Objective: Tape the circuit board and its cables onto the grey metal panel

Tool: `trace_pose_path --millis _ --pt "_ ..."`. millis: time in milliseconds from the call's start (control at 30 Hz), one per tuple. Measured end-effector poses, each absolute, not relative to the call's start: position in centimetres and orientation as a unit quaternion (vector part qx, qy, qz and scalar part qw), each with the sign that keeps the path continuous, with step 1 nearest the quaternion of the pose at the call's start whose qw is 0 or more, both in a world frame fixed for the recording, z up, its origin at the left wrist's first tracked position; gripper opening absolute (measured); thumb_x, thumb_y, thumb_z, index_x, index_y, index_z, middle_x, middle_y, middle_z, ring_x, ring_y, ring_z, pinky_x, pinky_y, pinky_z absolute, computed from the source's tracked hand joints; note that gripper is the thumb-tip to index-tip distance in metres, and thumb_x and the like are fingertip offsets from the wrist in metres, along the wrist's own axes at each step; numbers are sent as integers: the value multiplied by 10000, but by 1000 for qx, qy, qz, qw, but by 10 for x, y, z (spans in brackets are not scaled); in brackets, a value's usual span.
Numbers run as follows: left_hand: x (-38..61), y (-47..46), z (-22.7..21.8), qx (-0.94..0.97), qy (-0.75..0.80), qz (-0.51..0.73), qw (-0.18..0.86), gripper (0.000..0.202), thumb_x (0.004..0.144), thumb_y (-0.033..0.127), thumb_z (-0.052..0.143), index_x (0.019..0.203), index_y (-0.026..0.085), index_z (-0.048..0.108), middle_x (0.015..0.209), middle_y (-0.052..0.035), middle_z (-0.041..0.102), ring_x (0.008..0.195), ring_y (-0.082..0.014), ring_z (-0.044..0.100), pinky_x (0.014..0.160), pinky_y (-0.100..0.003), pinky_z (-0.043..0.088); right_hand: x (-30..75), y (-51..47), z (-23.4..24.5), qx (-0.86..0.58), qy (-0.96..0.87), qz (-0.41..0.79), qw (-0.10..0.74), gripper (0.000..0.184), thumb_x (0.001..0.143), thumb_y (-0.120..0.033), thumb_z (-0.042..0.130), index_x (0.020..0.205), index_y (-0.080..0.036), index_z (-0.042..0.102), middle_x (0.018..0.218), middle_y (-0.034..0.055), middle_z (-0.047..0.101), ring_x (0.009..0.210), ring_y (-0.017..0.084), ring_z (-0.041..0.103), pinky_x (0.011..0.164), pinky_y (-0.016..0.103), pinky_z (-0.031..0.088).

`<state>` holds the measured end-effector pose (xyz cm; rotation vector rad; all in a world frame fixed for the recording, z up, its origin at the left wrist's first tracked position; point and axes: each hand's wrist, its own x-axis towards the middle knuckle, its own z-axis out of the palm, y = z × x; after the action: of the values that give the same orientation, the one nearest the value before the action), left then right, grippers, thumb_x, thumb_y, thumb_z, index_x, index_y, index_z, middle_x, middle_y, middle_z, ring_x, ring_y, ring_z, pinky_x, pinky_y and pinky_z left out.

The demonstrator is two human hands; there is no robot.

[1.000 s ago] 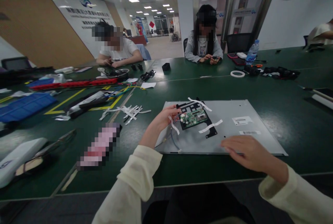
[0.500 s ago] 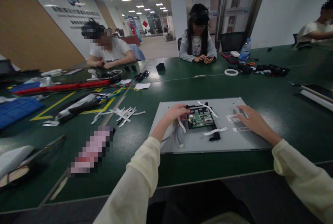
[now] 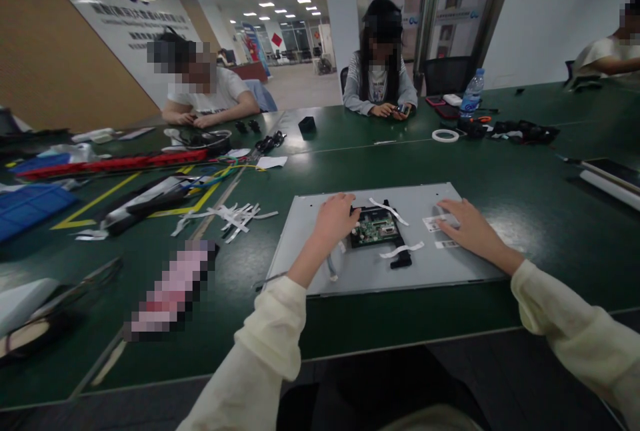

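Observation:
A flat grey metal panel (image 3: 450, 264) lies on the green table in front of me. A green circuit board (image 3: 374, 227) on a black bracket sits near its middle, with white tape strips (image 3: 389, 211) around it. My left hand (image 3: 334, 217) rests on the panel at the board's left edge, fingers curled down beside a tape strip and thin wires (image 3: 332, 265). My right hand (image 3: 463, 225) lies flat on the panel to the right of the board, over a white label, fingers stretched out.
Loose tape strips (image 3: 235, 215) lie left of the panel, with yellow floor-style markings, red strips (image 3: 120, 164) and blue trays beyond. Two people sit across the table; another is at far right. A tape roll (image 3: 445, 135), water bottle (image 3: 472, 93) and black parts lie at the back.
My right hand moved from the panel's near edge up to the label right of the board. My left hand settled flatter against the board's left side. The view shifted slightly.

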<state>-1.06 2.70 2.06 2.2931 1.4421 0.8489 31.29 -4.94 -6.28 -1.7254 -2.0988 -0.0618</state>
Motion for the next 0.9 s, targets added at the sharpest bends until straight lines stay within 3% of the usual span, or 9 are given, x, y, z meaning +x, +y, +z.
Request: trace_pose_path --millis 200,433,600,767,900 --pt "23 -9 19 869 455 157 117 335 900 282 449 1206 158 507 1255 -129 559 1189 -264 504 1000 -394 387 309 -47 -64 -617 -766 -48 174 537 914 -479 365 1308 -141 503 1380 133 481 1281 303 428 1106 548 230" --pt "34 -3 -3 871 462 142 87 468 941 359 353 1341 116 367 1423 -177 413 1320 -279 400 1059 -429 347 307 -49 -64 -623 -759 -43 185 587 913 -491 372 1394 -156 397 1400 114 466 1284 303 425 1112 545 234" --pt "30 2 -1 880 443 144 94 517 934 378 351 1374 108 328 1451 -184 376 1331 -291 389 1056 -416 356 309 -49 -64 -621 -756 -32 204 617 901 -495 403 1430 -182 340 1398 109 473 1277 310 434 1098 555 260" --pt "31 2 5 886 438 124 88 536 918 379 372 1373 98 353 1440 -189 394 1270 -292 466 1027 -387 384 308 -49 -63 -615 -760 -29 211 618 902 -501 398 1430 -187 335 1395 116 476 1268 315 445 1094 563 259" --pt "32 3 2 891 436 115 54 531 923 354 335 1379 85 371 1476 -176 359 1302 -287 430 1053 -392 354 307 -51 -63 -637 -745 -21 196 608 900 -495 394 1432 -205 337 1406 113 464 1300 346 402 1064 593 286"
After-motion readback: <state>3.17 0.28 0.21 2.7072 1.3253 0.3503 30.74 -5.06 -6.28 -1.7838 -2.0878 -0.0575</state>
